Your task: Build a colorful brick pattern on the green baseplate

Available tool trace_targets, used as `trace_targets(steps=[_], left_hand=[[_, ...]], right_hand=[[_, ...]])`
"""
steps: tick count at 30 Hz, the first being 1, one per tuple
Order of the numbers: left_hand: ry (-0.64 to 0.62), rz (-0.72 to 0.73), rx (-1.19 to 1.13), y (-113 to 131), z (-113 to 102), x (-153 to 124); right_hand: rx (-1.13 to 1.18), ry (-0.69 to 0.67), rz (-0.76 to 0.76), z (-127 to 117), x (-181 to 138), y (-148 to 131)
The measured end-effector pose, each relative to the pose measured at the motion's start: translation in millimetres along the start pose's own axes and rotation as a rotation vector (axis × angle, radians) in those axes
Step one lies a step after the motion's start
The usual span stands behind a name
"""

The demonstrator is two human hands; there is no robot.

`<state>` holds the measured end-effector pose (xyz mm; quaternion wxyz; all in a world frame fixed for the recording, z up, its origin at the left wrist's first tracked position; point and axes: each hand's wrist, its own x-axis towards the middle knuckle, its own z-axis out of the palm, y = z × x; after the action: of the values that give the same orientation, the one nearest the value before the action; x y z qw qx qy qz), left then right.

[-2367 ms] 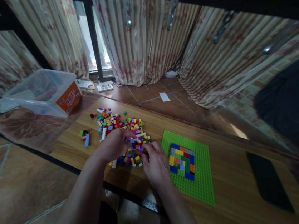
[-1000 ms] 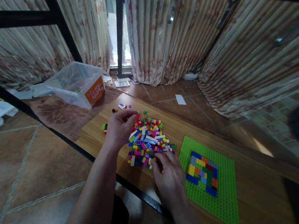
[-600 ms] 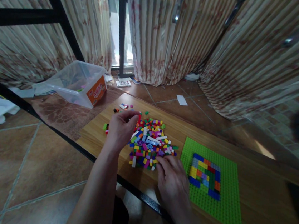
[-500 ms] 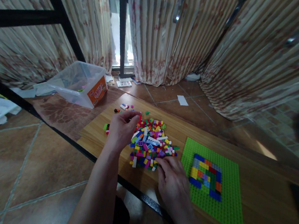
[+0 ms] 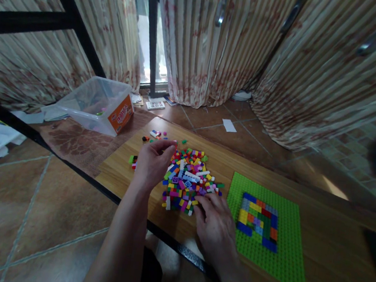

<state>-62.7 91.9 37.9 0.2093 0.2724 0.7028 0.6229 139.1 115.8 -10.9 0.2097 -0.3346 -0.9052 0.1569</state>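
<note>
A heap of small multicoloured toy bricks [image 5: 187,177] lies on the wooden table. At its far left side is my left hand [image 5: 153,162], thumb and forefinger pinched together. Whatever sits between those fingertips is too small to make out. My right hand [image 5: 216,221] rests at the heap's near right edge, its fingers bent and touching the bricks. A gap shows between thumb and forefinger, with nothing visibly held. To the right, a green baseplate [image 5: 282,265] carries a flat patch of joined bricks [image 5: 257,219] in blue, yellow, grey, red, orange and green.
A clear plastic box [image 5: 93,103] with an orange label stands beyond the table's left end on a brown mat [image 5: 69,141]. Several loose bricks lie behind and left of my left hand. A black metal frame [image 5: 81,34] rises at left. Striped curtains [image 5: 212,48] hang behind.
The view has shifted very slightly. My left hand keeps its pinch in place, though the red bit seen near its fingertips shows less now. My right hand stays at the heap's edge.
</note>
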Motion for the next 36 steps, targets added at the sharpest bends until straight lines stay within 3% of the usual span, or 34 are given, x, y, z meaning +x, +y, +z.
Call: trace_targets(steps=[3,5,11,15,24,31,36], left_hand=[[-0.038,0.009,0.019,1.6,0.1,-0.8],[-0.130,0.014,0.035,4.3,-0.6,-2.7],[-0.770,0.007,0.143,15.3,2.5,-18.1],[-0.997,0.023,0.175,18.2,17.8,-29.1],[-0.929,-0.115,0.051,22.2,49.4,-38.7],[-0.921,-0.188,-0.091,22.6,64.3,-47.3],[-1.021,-0.087,0.133,20.6,64.1,-48.2]], right_hand=[[-0.003,-0.022,-0.010,1.2,1.0,2.5],[0.015,-0.013,-0.009,0.0,1.9,3.9],[0.200,0.112,-0.043,-17.7,1.1,3.8],[0.332,0.184,-0.001,-28.3,-1.5,2.3],[1.123,0.176,0.476,-39.0,1.3,8.7],[1.166,0.211,0.443,-60.4,-0.3,19.6],[0.955,0.293,0.483,-76.3,-8.0,55.5]])
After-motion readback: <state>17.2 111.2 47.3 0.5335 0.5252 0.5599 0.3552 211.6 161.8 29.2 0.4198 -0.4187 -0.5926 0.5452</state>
